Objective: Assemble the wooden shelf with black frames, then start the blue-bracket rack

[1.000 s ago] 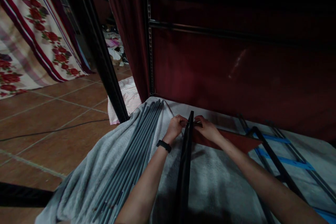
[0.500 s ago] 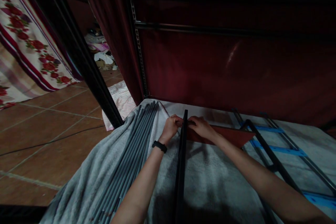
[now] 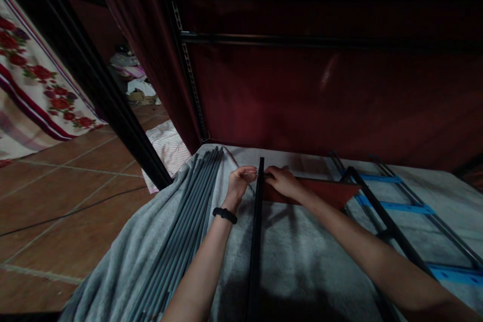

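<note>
My left hand [image 3: 240, 180] is closed in a pinch on something small and thin at the far end of a black metal bar [image 3: 255, 241] that runs toward me across a grey cloth [image 3: 302, 261]. On the bar's other side, my right hand [image 3: 279, 180] is closed against the same end, resting on a reddish-brown triangular panel [image 3: 324, 192]. A black band sits on my left wrist. A bundle of grey rods [image 3: 184, 241] lies on the cloth to the left of my left arm.
A dark red fabric wall with a perforated metal upright [image 3: 190, 80] stands behind. A black frame with blue strips [image 3: 392, 211] lies at the right. A black post [image 3: 109, 100] crosses at left, over tiled floor [image 3: 56, 201] with a cable and a floral cloth [image 3: 33, 80].
The view has swung to the right, so the scene slid left. Both hands stay at the far end of the black bar; my left hand's pinch shows a thin piece more plainly.
</note>
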{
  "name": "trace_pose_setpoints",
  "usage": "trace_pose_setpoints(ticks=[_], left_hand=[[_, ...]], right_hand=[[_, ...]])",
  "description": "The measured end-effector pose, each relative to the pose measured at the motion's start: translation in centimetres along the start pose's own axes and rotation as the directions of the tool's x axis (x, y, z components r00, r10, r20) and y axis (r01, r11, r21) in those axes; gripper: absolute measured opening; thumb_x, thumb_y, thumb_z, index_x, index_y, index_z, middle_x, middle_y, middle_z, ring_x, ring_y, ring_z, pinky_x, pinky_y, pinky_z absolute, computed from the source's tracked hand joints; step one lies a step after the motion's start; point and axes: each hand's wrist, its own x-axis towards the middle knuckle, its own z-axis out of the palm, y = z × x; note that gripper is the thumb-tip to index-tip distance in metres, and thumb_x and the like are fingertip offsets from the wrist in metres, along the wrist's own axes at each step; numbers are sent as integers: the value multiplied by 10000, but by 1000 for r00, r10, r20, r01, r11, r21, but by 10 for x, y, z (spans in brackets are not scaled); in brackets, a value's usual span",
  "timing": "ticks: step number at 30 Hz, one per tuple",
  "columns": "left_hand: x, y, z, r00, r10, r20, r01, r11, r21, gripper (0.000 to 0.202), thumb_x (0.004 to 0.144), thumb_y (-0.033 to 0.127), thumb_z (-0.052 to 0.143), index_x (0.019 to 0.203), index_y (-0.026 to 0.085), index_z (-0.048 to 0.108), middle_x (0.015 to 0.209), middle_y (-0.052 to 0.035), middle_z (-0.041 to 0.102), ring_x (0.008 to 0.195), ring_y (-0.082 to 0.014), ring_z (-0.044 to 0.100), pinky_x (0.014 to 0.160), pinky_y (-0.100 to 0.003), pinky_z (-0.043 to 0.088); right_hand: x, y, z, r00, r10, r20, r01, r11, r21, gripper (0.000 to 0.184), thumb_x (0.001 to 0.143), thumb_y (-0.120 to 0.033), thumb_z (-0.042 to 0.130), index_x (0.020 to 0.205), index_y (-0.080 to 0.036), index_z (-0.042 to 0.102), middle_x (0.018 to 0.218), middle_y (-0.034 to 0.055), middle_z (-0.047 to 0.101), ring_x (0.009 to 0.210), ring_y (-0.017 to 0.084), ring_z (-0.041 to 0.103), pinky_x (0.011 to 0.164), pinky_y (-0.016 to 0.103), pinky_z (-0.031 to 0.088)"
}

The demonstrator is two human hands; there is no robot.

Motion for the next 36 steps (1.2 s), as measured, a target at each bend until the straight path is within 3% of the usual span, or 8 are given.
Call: trace_pose_setpoints(ticks=[5,13,16,26,31,36], left_hand=[[-7,-8,-1,998,54,-45,-53,998,23,236,619,193,795,849,152,761,891,-70,754,832,-164,669,842,-322,516],[-11,-17,5,996,20,-88,-25,998,-53,243,679,326,806,854,164,758,899,-60,749,817,-156,660,770,-292,510],[-8,-20,5,993,29,-113,-30,999,-11,263,672,328,807,872,165,755,884,-59,753,789,-153,654,733,-279,490],[-7,-15,1,1000,9,-14,-10,999,-32,298,636,285,833,889,154,746,917,-72,755,869,-174,682,874,-333,504],[-6,-15,5,999,-7,-35,3,995,-103,360,662,368,835,922,148,721,916,-72,741,854,-170,683,848,-333,516],[-5,-17,6,994,-41,-104,33,997,-73,404,615,353,860,917,148,687,829,-31,713,754,-140,665,760,-293,509]], right_hand=[[0,2,2,1000,7,-13,-7,1000,-1,192,895,-202,567,1069,-217,646,1121,52,715,1005,198,662,843,286,451],[-1,2,1,1000,-5,-16,5,1000,3,199,919,-237,549,1094,-232,644,1122,41,716,1002,193,665,820,277,452],[-1,2,0,1000,3,-14,-3,1000,0,229,908,-226,556,1119,-237,642,1152,43,710,1028,199,663,829,278,454],[0,1,-1,1000,-12,-8,12,1000,-22,253,903,-208,556,1140,-236,640,1170,46,705,1029,193,661,853,281,456],[0,0,-2,1000,-13,-3,13,1000,-12,254,904,-209,560,1142,-238,645,1154,45,711,1028,193,662,843,276,458],[0,1,-1,1000,-19,-1,19,1000,-13,262,905,-212,557,1151,-248,641,1177,40,705,1034,193,660,857,279,456]])
